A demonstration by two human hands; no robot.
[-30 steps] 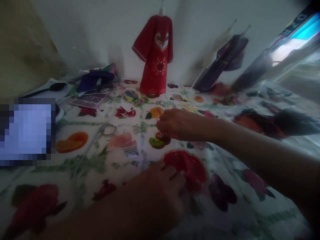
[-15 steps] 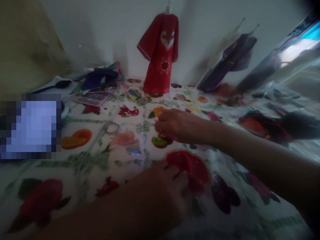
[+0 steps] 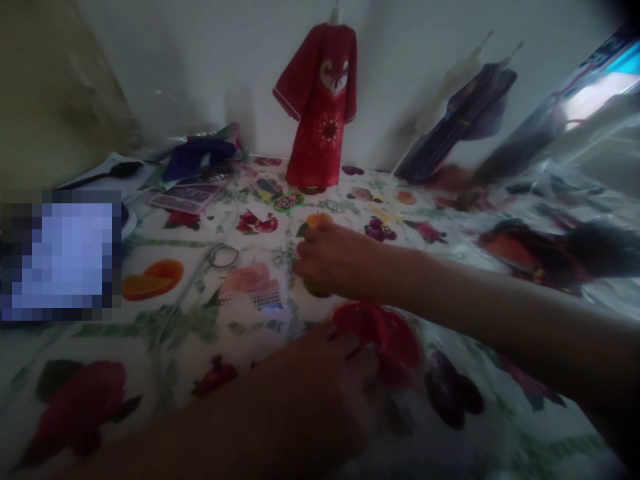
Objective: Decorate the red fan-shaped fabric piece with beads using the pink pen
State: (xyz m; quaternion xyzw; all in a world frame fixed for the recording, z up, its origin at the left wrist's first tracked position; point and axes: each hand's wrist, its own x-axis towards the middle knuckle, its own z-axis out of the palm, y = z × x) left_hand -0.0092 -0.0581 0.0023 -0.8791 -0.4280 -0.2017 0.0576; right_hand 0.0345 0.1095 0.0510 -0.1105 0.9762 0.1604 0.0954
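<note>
My right hand (image 3: 333, 260) is low over the fruit-printed tablecloth (image 3: 280, 427), its fingers bent and pressed together. Whatever they hold, if anything, is hidden. Closer to me, my left hand (image 3: 345, 377) lies dark and blurred beside a printed red fruit slice, fingers curled down; nothing in them can be made out. Left of my right hand lies a small sheet of pearl-like beads (image 3: 257, 293). Beyond it are a green-rimmed dish of tiny coloured beads (image 3: 289, 201) and a small red dress (image 3: 320, 113) with white decoration, upright on a stand.
A cable (image 3: 187, 293) loops across the left side near a metallic ring (image 3: 223, 255). Farther left are a pink-edged flat case (image 3: 183, 198), a black spoon (image 3: 107, 173) and blue cloth (image 3: 200, 157). Small dark dresses (image 3: 457, 127) and clear plastic (image 3: 565, 193) stand at the right.
My right hand has moved a little left and towards me, uncovering printed plums behind it and covering more of the printed green fruit. My left hand has barely moved.
</note>
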